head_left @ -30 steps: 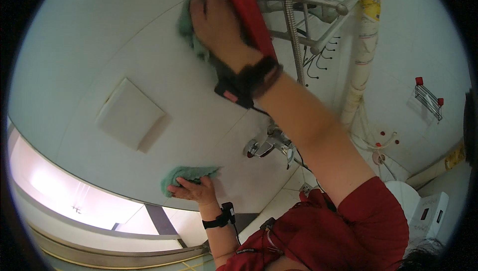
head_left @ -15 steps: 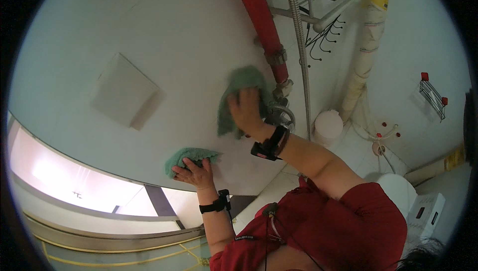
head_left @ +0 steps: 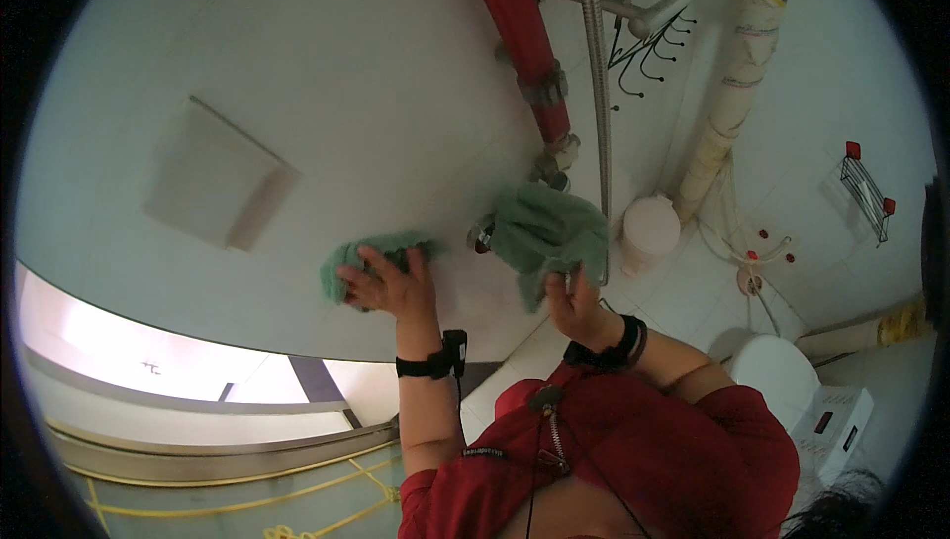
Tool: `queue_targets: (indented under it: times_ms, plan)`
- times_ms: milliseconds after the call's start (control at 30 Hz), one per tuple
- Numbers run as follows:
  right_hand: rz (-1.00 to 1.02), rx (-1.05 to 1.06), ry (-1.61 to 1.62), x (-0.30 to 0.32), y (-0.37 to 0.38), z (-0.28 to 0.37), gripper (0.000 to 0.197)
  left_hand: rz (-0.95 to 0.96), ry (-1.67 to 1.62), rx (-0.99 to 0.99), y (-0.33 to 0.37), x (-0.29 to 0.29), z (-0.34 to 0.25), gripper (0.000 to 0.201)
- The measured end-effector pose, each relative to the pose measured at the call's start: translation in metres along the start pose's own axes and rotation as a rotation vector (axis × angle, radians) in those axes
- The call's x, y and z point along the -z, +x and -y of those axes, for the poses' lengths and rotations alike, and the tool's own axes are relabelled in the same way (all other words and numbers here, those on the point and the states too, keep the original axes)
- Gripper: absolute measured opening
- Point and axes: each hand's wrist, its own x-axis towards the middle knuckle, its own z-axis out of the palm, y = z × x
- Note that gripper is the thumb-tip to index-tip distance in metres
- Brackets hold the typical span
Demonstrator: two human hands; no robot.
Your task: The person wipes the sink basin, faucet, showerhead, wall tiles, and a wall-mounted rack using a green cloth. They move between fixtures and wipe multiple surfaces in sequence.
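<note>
Against the white wall (head_left: 327,173), my left hand (head_left: 394,290) presses a folded green cloth (head_left: 341,262), its fingers bent over the bundle. Further right, my right hand (head_left: 579,309) pinches the lower edge of a second green cloth (head_left: 554,227) between thumb and fingers. This cloth hangs draped over metal water fittings (head_left: 482,233) on the wall. Part of the fittings shows at the cloth's left side; the rest lies hidden beneath it.
Above the right-hand cloth runs a red pipe (head_left: 515,34) beside a ribbed metal hose (head_left: 596,74). Black hooks (head_left: 648,69) and a metal rack (head_left: 658,14) are at the upper right. A white bin (head_left: 651,227), a wrapped pipe (head_left: 737,84) and a wire shelf (head_left: 866,193) lie beyond.
My right hand has come down and right from the wall, drawing its cloth over the fittings, and now pinches its edge. My left hand and its cloth have moved slightly up.
</note>
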Motion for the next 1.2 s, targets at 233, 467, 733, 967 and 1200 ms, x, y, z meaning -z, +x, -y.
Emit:
queue_targets:
  times_ms: [233, 467, 733, 967, 1200]
  plan:
    - [0.065, 0.031, -0.34, 0.013, -0.062, -0.002, 0.038, 0.145, -0.069, -0.274, 0.063, -0.003, -0.063, 0.04]
    - [-0.024, 0.598, -1.343, 0.06, -0.068, 0.017, 0.039, 0.458, -0.357, -0.755, 0.094, -0.012, -0.1, 0.04]
    - [-0.23, 0.112, -0.763, 0.093, -0.059, 0.013, 0.05, 0.486, -0.237, -0.599, -0.007, 0.004, -0.034, 0.053]
    - [-0.254, -0.213, 0.183, 0.074, -0.061, 0.019, 0.053, 0.228, 0.037, -0.31, -0.074, 0.042, 0.079, 0.039]
    - [-0.092, -0.223, 0.054, 0.067, -0.055, 0.004, 0.049, -0.004, -0.074, 0.098, -0.02, 0.025, 0.103, 0.07]
